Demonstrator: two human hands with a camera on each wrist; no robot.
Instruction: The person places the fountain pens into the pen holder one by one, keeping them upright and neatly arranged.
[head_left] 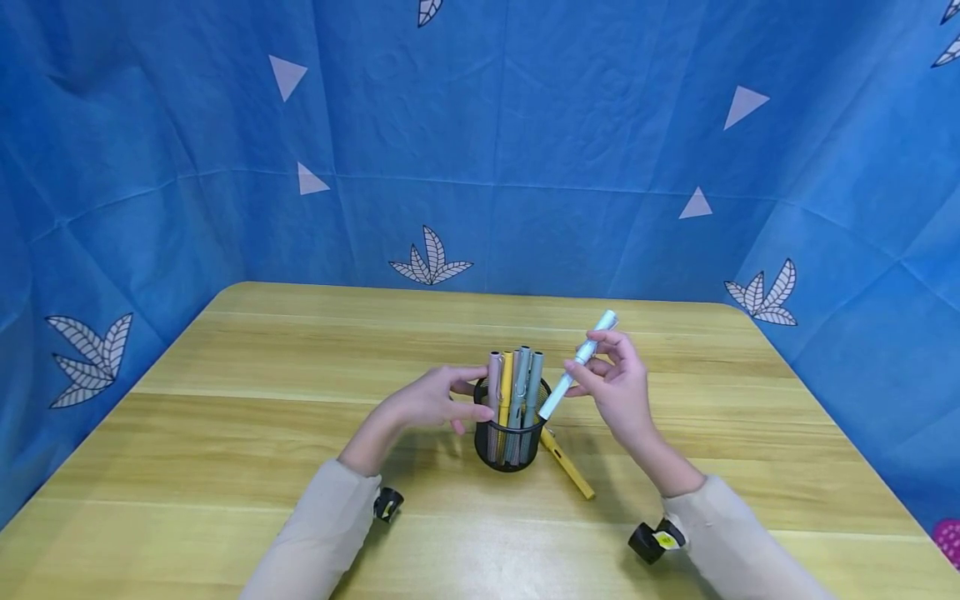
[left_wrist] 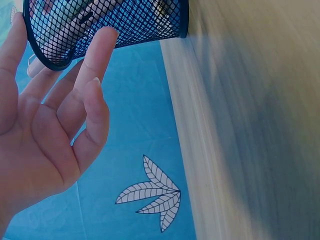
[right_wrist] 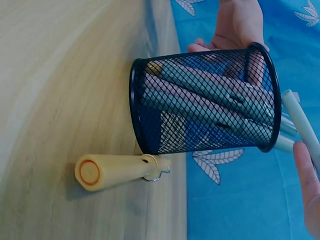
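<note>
A black mesh pen holder [head_left: 507, 457] stands upright on the table with several capped pens in it: lilac, yellow [head_left: 506, 385] and blue-grey [head_left: 534, 383]. My left hand [head_left: 438, 396] holds the holder at its left side, thumb at the front of the rim and forefinger toward the back. In the left wrist view other fingers [left_wrist: 92, 107] lie beneath the mesh. Between thumb and fingers, my right hand [head_left: 617, 379] pinches a pale blue pen [head_left: 557, 395] at a slant, its lower end right at the holder's right rim. The right wrist view shows that pen [right_wrist: 301, 120] beside the holder's opening.
A yellow pen [head_left: 570, 468] lies on the wooden table [head_left: 300, 467] just right of the holder, slanting toward the front. Blue patterned cloth [head_left: 495, 167] hangs behind the table and along both sides. Each wrist carries a small black camera [head_left: 387, 504].
</note>
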